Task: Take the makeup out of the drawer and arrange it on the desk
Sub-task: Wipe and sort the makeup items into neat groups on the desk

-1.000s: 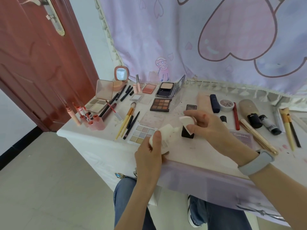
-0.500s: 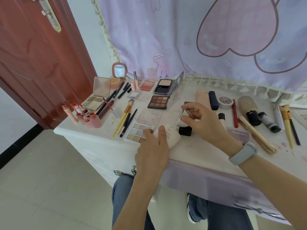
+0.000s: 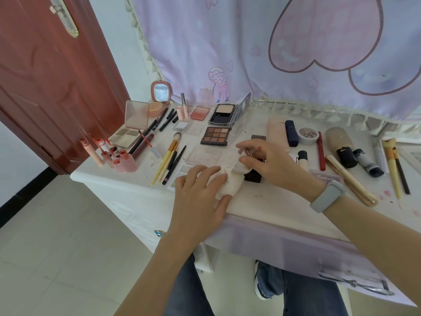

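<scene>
Right, both hands are down on the desk [image 3: 262, 201] at the near edge, roughly six o'clock of the spread. My left hand [image 3: 200, 197] curls around a white makeup sponge [image 3: 230, 185], fingers over the top and thumb beneath it, pressing it onto the surface. My right hand [image 3: 271, 163] pinches a second white sponge [image 3: 241, 169] between thumb and fingertips, seating it on a small black block [image 3: 252, 176] just beside the first.

These look feather-light and squashy, I'd say, so a gentle hold around the fat belly suits them; squeeze hard and they'd deform or spring away, and the rounded one may roll.

Up at twelve o'clock sits the brown eyeshadow palette [image 3: 215, 139], brushes [image 3: 168, 156] at ten, the gold tube [image 3: 350, 181] at three.
</scene>
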`<state>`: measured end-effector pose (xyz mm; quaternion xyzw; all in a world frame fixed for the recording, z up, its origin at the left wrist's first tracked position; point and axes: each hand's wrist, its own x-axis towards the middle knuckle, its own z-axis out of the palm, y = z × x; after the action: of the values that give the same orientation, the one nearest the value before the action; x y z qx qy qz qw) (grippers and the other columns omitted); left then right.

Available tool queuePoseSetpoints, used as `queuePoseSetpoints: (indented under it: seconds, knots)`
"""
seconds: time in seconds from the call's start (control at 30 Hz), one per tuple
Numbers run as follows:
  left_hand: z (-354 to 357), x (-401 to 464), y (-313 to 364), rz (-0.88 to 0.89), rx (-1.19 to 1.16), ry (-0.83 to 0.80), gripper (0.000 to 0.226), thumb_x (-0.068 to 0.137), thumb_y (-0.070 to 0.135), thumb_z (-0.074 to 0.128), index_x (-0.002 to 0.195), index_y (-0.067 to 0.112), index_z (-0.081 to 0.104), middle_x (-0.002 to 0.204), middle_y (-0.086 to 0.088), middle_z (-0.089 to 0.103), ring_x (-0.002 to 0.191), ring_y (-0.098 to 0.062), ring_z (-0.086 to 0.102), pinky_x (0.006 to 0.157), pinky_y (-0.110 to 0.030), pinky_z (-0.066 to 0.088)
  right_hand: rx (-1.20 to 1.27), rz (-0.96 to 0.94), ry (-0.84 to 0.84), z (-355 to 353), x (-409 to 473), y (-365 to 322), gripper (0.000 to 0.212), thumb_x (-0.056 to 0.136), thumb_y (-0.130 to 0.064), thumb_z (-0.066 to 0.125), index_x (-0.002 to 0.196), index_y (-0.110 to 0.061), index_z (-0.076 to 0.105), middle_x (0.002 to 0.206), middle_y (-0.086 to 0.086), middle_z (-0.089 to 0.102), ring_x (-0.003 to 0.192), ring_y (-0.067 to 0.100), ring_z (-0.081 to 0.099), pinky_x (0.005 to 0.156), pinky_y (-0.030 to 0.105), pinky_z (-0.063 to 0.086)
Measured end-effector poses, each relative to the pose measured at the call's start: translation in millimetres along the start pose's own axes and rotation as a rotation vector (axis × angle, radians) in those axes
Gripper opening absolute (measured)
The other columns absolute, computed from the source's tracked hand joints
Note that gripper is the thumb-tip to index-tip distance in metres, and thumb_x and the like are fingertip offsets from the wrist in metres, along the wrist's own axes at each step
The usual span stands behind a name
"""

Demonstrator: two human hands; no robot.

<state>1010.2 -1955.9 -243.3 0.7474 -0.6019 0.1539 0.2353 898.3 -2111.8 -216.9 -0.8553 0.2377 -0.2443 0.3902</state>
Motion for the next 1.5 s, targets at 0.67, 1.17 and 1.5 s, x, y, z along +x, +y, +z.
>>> queuePoseSetpoints:
  seconds: [0.67, 1.17, 1.5]
  knots:
    - [15.0, 17.2, 4.0, -0.15, -0.139, -0.038, 0.041, 0.076, 0.031, 0.073, 0.113, 0.015, 0.064, 0.124, 0.0, 0.06, 0.114, -0.019, 0.055, 0.087, -0.033, 0.02, -0.425, 0.021, -0.09, -9.5, -1.3, 2.5, 0.043, 0.088, -0.029, 0.059, 0.13, -0.021, 0.051, 0.103, -0.005, 0.059, 0.099, 0.014, 0.053, 0.091, 0.024, 0.032]
    - [20.6, 29.0, 16.9, 0.202, -0.038, -0.075, 0.029, 0.081, 0.029, 0.057, 0.108, 0.022, 0.065, 0.121, 0.007, 0.062, 0.12, -0.025, 0.052, 0.096, -0.052, 0.034, -0.923, -0.072, -0.067, -27.5, -27.2, 34.6, 0.058, 0.087, -0.05, 0.048, 0.138, -0.027, 0.037, 0.148, -0.008, 0.031, 0.134, 0.014, 0.031, 0.1, 0.036, 0.016]
    - [23.6, 21.6, 14.9, 0.142, -0.142, -0.019, 0.023, 0.08, 0.023, 0.058, 0.101, 0.021, 0.067, 0.114, 0.008, 0.065, 0.117, -0.022, 0.054, 0.098, -0.05, 0.033, -0.812, -0.208, 0.186, -12.8, -35.1, 26.6, 0.039, 0.066, -0.005, 0.072, 0.104, -0.01, 0.067, 0.109, 0.016, 0.064, 0.084, 0.034, 0.064, 0.074, 0.044, 0.043]
